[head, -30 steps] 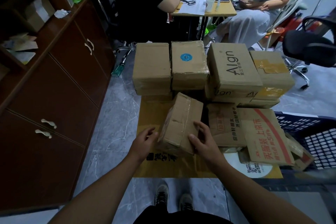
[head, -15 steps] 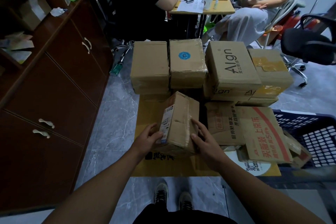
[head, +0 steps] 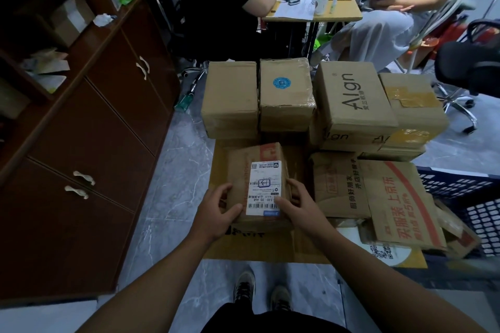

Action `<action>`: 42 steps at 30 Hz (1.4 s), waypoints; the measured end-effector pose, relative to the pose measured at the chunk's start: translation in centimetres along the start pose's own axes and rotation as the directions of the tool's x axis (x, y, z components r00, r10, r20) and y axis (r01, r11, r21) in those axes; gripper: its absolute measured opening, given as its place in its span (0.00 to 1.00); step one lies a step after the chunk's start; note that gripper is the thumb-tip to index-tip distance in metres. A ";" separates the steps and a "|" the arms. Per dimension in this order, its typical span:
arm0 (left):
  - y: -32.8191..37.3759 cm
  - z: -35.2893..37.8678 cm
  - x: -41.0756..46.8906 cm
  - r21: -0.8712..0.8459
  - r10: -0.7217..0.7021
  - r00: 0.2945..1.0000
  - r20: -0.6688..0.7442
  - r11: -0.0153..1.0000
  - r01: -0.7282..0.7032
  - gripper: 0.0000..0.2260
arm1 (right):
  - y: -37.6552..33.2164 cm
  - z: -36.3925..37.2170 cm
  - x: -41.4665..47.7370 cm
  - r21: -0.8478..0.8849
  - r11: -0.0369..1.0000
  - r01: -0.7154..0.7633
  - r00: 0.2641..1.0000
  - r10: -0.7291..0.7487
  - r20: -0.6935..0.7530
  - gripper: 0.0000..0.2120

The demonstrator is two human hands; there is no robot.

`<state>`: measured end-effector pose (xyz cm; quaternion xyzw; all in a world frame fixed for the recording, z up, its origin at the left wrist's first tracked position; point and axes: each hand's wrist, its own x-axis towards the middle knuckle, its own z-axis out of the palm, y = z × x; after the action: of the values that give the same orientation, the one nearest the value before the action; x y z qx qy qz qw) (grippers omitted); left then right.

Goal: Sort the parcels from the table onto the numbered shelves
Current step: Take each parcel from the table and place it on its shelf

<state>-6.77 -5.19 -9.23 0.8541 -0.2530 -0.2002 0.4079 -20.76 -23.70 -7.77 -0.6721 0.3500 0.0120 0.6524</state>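
A small cardboard parcel [head: 243,170] lies at the front of the table [head: 270,255], its white shipping label facing up. My left hand [head: 217,211] grips its near left corner and my right hand [head: 295,204] holds its near right side, thumb on the label. Behind it stand a plain brown box [head: 230,97] and a box with a blue round sticker [head: 285,89]. Further right are stacked "Align" boxes [head: 351,100] and a box with yellow tape [head: 411,105]. A flattened box with red print [head: 397,203] lies at the right.
A dark wooden cabinet [head: 89,127] with doors and open shelves holding papers stands on the left. Two seated people work at a desk [head: 313,12] beyond the parcels. A dark plastic crate [head: 476,197] sits at the right, a black office chair [head: 470,67] behind it.
The parcel stood tilted on its edge between my hands; it has been turned over and now lies flat with its label facing up. Both hands stayed on it.
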 end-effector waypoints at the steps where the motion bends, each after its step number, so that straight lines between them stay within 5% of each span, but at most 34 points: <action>1: 0.2 0.2 -0.1 0.001 0.001 1.000 -0.005 1.000 -0.001 0.24 | 0.2 -0.1 0.1 -0.002 1.000 -0.031 1.000 0.031 0.001 0.32; 6: 0.7 1.0 -0.7 0.013 0.014 1.000 -0.002 1.000 -0.014 0.25 | 1.2 -0.5 0.4 0.012 0.988 -0.156 0.987 0.156 0.023 0.37; 13: 0.4 1.5 -0.9 -0.008 -0.032 0.999 -0.012 0.999 0.032 0.26 | 1.2 -0.4 0.5 0.046 0.987 -0.152 0.987 0.149 0.063 0.41; 30: 0.4 -0.3 -2.2 -0.046 -0.148 0.969 -0.198 0.989 0.142 0.31 | 0.2 -2.1 1.3 -0.116 0.990 -0.086 0.968 0.111 0.226 0.31; 42: 1.9 0.8 -3.8 -0.117 -0.090 0.992 -0.092 0.990 0.079 0.26 | 0.5 -1.2 -1.8 0.154 0.985 -0.082 0.993 0.067 0.096 0.32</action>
<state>-10.66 -4.41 -7.66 0.8484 -0.1846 -0.1895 0.4586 -22.89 -23.91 -7.20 -0.6036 0.3449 0.0390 0.7178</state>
